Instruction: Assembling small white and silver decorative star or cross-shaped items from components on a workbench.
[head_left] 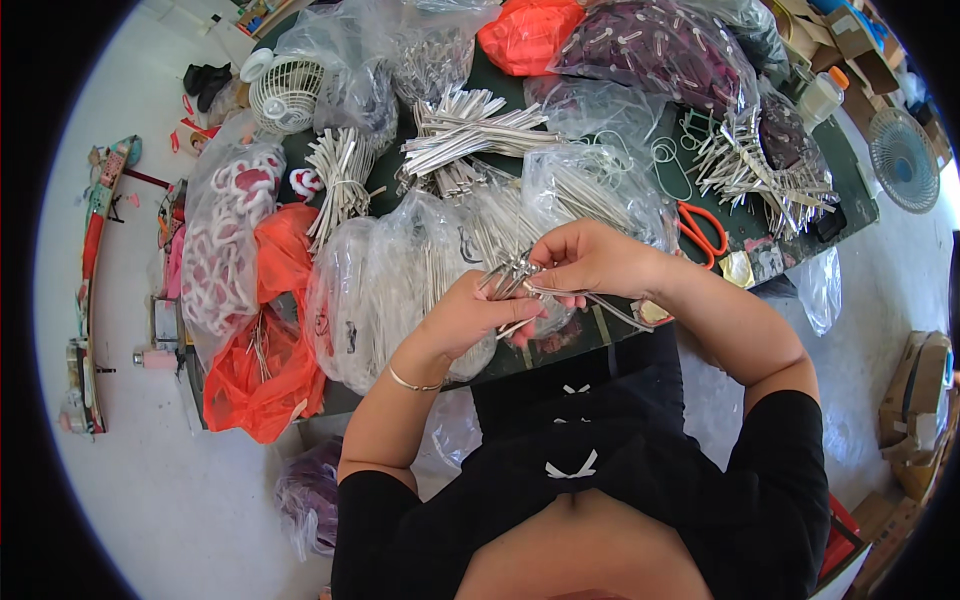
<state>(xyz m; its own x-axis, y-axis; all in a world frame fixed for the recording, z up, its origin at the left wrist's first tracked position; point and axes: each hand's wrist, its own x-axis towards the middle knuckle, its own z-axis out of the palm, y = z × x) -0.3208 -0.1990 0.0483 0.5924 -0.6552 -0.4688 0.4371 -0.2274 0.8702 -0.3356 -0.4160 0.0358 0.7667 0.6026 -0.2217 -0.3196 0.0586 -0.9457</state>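
Note:
Near the table's front edge, my left hand (466, 317) is closed round a small bunch of thin silvery strips (512, 272). My right hand (592, 258) pinches the same bunch from the other side, thumb and fingertips together. One long grey strip (615, 312) trails from the right hand's fingers toward the lower right. How the strips join between the fingertips is too small to tell. Just beyond the hands lie clear plastic bags (585, 180) full of similar strips. Another clear bag (372, 285) is beside the left forearm.
Tied silvery bundles (470, 133) lie farther back, with a loose pile (765, 175) at right. Orange-handled scissors (703, 235) rest right of my right hand. A red plastic bag (262, 385) hangs at the left edge; a small white fan (286, 95) stands behind. A glass-like bowl (903, 160) is far right.

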